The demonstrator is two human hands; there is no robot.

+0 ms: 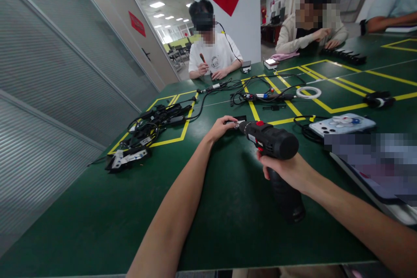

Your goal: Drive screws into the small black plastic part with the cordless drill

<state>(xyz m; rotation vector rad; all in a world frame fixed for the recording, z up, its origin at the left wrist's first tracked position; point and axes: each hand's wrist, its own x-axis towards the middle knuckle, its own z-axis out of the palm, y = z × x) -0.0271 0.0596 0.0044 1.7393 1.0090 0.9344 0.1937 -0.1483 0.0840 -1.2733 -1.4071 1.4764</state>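
Note:
My right hand [288, 169] grips the handle of a black cordless drill [272, 139] with a red switch on top, held level over the green table [97, 217]. The drill's nose points left. My left hand [221, 127] reaches to the drill's tip, its fingers pinched on a small part there, just in front of a small black flat piece [239, 118] lying on the table. What exactly the fingers pinch is too small to tell.
A pile of black cables and adapters [146, 128] lies at the left. Tools and wires [267, 95], a white ring [308, 92] and a phone [342, 125] lie behind and right. Other people sit across the table; one holds a screwdriver [202, 57].

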